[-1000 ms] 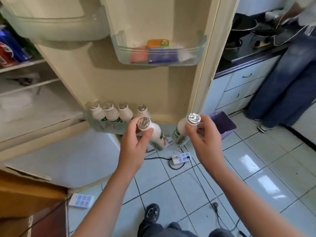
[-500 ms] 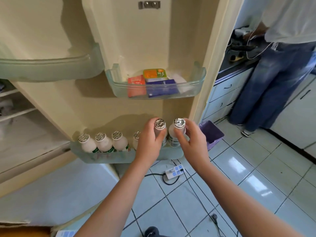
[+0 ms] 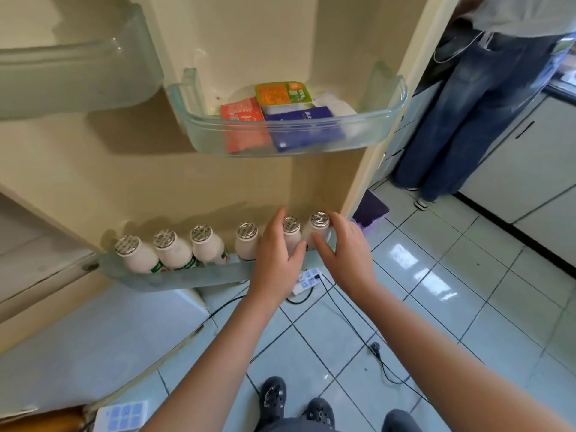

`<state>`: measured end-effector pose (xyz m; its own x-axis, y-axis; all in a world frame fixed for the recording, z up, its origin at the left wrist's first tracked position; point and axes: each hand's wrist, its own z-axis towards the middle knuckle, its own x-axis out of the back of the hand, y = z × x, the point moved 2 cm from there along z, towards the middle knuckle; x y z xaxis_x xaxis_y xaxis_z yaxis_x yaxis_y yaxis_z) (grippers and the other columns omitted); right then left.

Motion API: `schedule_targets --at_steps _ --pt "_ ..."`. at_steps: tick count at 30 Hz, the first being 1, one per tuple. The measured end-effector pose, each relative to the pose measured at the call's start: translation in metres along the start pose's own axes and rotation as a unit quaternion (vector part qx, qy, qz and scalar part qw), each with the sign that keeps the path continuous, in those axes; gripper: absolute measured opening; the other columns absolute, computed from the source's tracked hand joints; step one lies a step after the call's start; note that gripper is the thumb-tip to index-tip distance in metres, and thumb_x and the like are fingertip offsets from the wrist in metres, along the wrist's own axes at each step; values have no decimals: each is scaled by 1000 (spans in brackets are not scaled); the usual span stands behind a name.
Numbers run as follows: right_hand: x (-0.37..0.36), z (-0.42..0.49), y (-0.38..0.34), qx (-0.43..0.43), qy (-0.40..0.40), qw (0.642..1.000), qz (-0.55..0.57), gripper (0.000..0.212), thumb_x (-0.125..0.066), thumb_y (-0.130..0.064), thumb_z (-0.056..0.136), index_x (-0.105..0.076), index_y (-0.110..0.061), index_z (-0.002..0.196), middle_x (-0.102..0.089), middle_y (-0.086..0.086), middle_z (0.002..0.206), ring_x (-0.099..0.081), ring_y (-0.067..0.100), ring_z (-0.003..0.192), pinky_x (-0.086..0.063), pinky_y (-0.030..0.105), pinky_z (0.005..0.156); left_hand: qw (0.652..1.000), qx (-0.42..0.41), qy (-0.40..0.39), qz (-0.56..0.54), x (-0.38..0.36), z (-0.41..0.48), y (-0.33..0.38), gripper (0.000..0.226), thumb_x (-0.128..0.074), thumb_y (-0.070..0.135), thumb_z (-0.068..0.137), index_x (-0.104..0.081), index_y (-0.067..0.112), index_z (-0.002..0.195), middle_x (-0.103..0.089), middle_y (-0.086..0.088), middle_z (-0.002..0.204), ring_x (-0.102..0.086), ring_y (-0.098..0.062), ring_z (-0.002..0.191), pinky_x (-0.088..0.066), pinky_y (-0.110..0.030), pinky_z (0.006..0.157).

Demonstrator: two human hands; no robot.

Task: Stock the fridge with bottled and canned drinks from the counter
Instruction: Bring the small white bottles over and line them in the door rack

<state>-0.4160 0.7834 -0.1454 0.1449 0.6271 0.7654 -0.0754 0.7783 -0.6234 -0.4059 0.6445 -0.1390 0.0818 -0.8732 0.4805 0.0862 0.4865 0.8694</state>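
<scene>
Centre frame: left hand (image 3: 276, 255) fingers curled round fifth bottle (image 3: 292, 227), right hand (image 3: 344, 255) fingers round sixth bottle (image 3: 319, 222), both standing in door shelf (image 3: 174, 277).

Six small white bottles (image 3: 208, 248) with silver foil caps stand upright in a row in the clear bottom door shelf (image 3: 174, 277), from lower left to centre of the frame, with green labels low on some.

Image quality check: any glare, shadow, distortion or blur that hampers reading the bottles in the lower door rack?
Head view: glare on the glossy pale floor tiles; silver foil caps on the white plastic bottles glint but stay legible; soft shadows on the cream fridge door behind them; wide-angle distortion bows the door edge; left hand and right hand, gripping the two rightmost bottles, look sharp.
</scene>
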Motion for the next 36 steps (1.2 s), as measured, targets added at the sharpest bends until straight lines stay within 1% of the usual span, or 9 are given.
schedule_targets --at_steps 4,11,15,18,22,26,29,33,36 --pt "6 -15 -4 -2 20 999 51 54 -63 -30 89 -44 -11 136 -54 -1 130 -50 16 120 -40 27 98 992 -124 6 11 14 -18 3 52 -59 11 91 -41 12 140 -32 -1 149 -25 -5 140 -18 -10 112" --pt "13 -96 40 -134 52 983 115 46 -60 -20 90 -43 -23 133 -57 -11 116 -56 2 101 -44 17 84 971 -234 27 41 14 -43 -24 22 -47 10 89 -62 3 104 -59 -2 106 -52 -10 102 -37 -17 94" --pt "9 -167 96 -330 55 935 117 36 -56 -15 91 -51 -21 126 -61 -8 100 -62 12 93 -47 21 79 970 -133 -197 50 -33 -57 -50 23 -50 18 90 -62 12 108 -56 11 100 -55 -8 93 -43 -22 83" --pt "5 -235 128 -465 28 880 96 33 -54 -19 93 -52 -18 126 -60 -3 98 -60 15 86 -41 13 66 927 -69 -353 105 -72 -72 -80 21 -57 17 91 -61 18 112 -58 10 104 -57 -9 93 -44 -25 81" --pt "3 -325 150 -585 -31 804 98 37 -52 -25 95 -49 -14 130 -62 4 106 -60 22 95 -46 32 81 858 62 -488 149 -115 -100 -115 21 -57 18 92 -60 17 113 -60 4 104 -58 -12 91 -43 -25 83" --pt "11 -408 155 -676 -1 715 178 38 -51 -23 95 -50 -7 129 -66 12 106 -65 24 91 -48 34 86 773 210 -555 223 -130 -141 -145 9 -50 18 95 -54 18 86 -53 -4 82 -50 -18 72 -32 -27 56" --pt "13 -474 152 -711 31 677 186 38 -51 -25 94 -49 -9 128 -68 8 94 -65 23 87 -48 33 82 726 175 -584 319 -136 -172 -151 27 -49 21 93 -43 17 67 -43 -6 63 -40 -21 57 -27 -31 54" --pt "10 -565 148 -738 13 645 199 38 -51 -25 92 -51 -11 127 -66 6 99 -64 22 92 -45 29 85 741 167 -561 329 -161 -226 -139 27 -51 19 93 -62 -4 103 -64 -25 111 -60 -38 107 -48 -45 90" --pt "13 -639 146 -745 -21 636 200 39 -50 -26 92 -50 -13 129 -64 6 108 -58 18 93 -44 27 87 745 154 -562 326 -186 -290 -117 24 -52 18 92 -65 1 102 -66 -22 102 -63 -36 98 -50 -42 82"
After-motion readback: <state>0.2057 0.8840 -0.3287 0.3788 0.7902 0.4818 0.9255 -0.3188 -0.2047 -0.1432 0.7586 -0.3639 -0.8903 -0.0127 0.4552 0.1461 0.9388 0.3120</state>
